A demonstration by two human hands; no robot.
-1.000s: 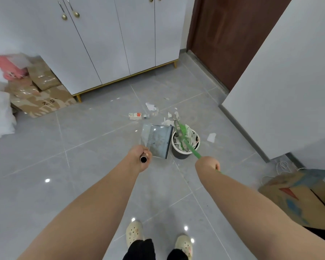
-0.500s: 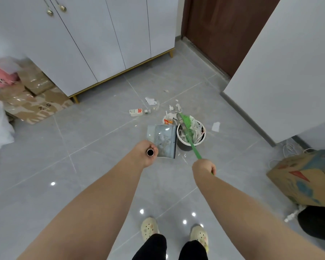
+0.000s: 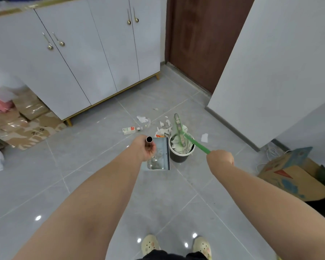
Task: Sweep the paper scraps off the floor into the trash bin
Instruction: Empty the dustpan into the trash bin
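— The left hand grips the dustpan by its metal handle, the right hand clenches the green broom. How will the paper scraps behave?
— Featherlight and flimsy, so I'd use gentle bristle strokes. They lie just beyond the trash bin, with one to its right. The broom head's blurred, and the pan's contents are unclear.

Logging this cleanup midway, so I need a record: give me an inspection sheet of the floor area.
Surface: grey tile floor, glossy.
Job's things: bin full of paper; scraps beyond it; lone scrap right of it; dustpan beside the bin; broom head over the bin.
Clutter: carton, cardboard, bag on the floor.
Grippers: left hand grips the dustpan handle; right hand grips the broom.
Cables: white cable by the right wall.
Surroundings: white cabinet, brown door.
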